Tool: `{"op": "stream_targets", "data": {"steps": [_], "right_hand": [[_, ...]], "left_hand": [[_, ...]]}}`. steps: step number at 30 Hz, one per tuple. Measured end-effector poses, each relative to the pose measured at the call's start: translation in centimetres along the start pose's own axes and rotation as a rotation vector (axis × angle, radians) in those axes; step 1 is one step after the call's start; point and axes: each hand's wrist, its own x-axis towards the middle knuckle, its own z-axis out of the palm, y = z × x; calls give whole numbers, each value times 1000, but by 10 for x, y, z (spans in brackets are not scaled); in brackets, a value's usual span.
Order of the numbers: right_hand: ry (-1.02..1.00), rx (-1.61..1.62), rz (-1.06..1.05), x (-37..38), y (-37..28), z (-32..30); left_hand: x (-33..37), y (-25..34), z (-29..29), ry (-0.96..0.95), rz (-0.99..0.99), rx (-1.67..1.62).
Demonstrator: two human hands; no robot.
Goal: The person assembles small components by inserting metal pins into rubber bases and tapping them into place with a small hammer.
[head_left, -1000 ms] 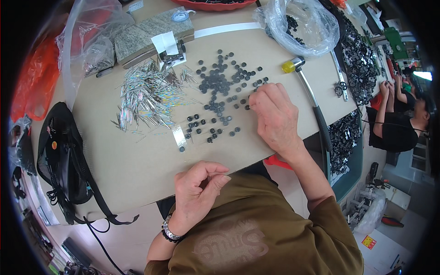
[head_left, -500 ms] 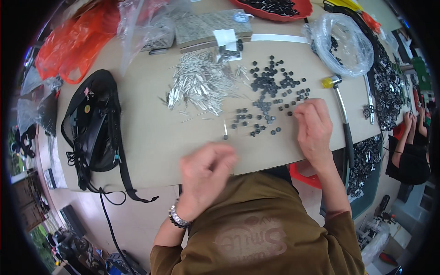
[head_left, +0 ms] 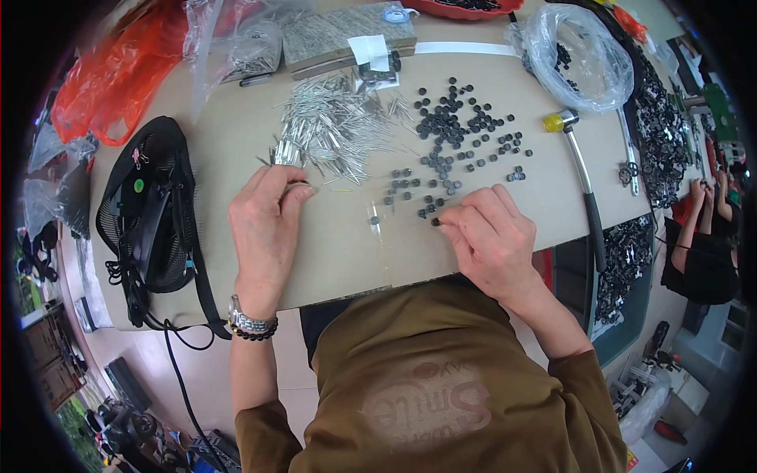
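My left hand [head_left: 266, 217] is at the lower left edge of a heap of thin silvery metal pins [head_left: 331, 130]. Its thumb and forefinger are pinched together; whatever is between them is too small to make out. My right hand [head_left: 497, 240] pinches a small black round cap [head_left: 435, 222] between thumb and fingertips, just over the tabletop. Many similar black caps [head_left: 445, 126] lie scattered beyond it, right of the pins. A lone cap [head_left: 374, 221] sits between my hands, beside a shiny clear strip [head_left: 376, 229]. A single yellowish pin [head_left: 341, 190] rests right of my left fingertips.
To the left lies a black mesh bag [head_left: 154, 213] with straps. On the right are a yellow-headed hammer [head_left: 579, 158], a wrench [head_left: 628, 150] and an open clear plastic bag [head_left: 579, 59]. A stone block [head_left: 347, 35] and red plastic bag [head_left: 114, 87] stand at the back.
My left hand has swung left and away from me to the pin heap. My right hand has come left and nearer, now with a black cap in its pinch. The view has shifted slightly.
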Motion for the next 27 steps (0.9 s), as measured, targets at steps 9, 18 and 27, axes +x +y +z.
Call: {"op": "stream_targets", "data": {"steps": [9,18,27], "right_hand": [[53,130,119,-4,4,-9],[127,226,136,-1,-5,-15],[-20,761,339,25,-32,-13]], "left_hand": [[6,-4,3,39,169,111],[-7,-4,11,14,163,426],[-50,71,17,-336,-553,-1457]]}}
